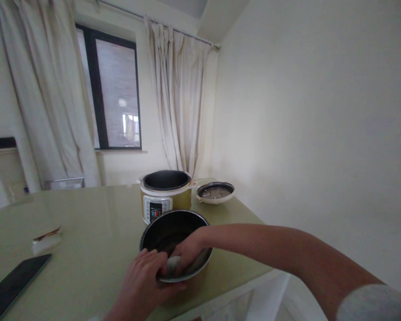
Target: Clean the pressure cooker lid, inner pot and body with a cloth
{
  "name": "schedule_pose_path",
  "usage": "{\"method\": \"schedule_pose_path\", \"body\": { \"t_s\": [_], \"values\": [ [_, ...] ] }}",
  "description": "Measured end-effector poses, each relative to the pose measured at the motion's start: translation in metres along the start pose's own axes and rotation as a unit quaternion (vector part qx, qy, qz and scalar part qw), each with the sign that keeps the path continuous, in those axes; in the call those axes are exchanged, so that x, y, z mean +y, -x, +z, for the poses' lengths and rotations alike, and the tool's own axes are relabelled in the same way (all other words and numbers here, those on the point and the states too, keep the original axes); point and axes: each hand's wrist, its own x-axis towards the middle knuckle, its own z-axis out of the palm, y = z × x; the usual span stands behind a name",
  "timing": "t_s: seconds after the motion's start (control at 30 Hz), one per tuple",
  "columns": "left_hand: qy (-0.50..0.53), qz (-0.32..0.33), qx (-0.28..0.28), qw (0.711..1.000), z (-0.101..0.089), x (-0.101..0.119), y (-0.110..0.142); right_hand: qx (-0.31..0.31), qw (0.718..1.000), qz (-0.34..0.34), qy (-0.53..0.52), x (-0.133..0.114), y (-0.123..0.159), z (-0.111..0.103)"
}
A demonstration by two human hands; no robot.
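Note:
A dark round inner pot (160,229) sits tilted toward me near the table's front edge. My left hand (145,276) grips its near-left rim, fingers over the edge and thumb along the outside. My right hand (189,252) reaches down inside the pot from the right, closed on a whitish wad that looks like a cloth (173,264). The fingertips of that hand are partly hidden. Right behind the pot stands an electric cooker (183,199), lidless, with a dark inside and a control panel in front.
An upturned cooker lid (216,194) lies beside the cooker. On the left of the pale green table (96,232) are a dark flat slab (18,283) and a small white item with a brown top (47,240). A wall (304,133) rises on the right.

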Motion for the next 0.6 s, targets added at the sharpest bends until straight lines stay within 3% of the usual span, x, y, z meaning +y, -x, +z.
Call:
{"method": "schedule_pose_path", "body": {
  "t_s": [0.1, 0.23, 0.3, 0.43, 0.5, 0.6],
  "values": [
    [-0.001, 0.006, 0.011, 1.0, 0.002, 0.001, 0.0, -0.085, 0.988, 0.002, 0.132, 0.012, 0.01, -0.003],
    [0.001, -0.007, 0.005, 1.0, 0.001, 0.002, -0.001, -0.014, 0.927, 0.025, 0.374, 0.023, 0.007, -0.01],
    [0.006, -0.014, -0.014, 1.0, -0.001, 0.002, -0.003, 0.036, 0.889, -0.034, 0.455, 0.024, -0.003, -0.016],
    [0.004, -0.032, -0.036, 0.999, -0.007, 0.005, -0.007, 0.049, 0.836, -0.215, 0.503, 0.02, -0.024, -0.026],
    [0.002, -0.039, -0.046, 0.998, -0.009, 0.008, -0.009, 0.059, 0.841, -0.204, 0.497, 0.018, -0.027, -0.028],
    [0.0, -0.062, -0.071, 0.996, -0.013, 0.013, -0.01, 0.049, 0.895, -0.104, 0.431, 0.015, -0.014, -0.031]
  ]
}}
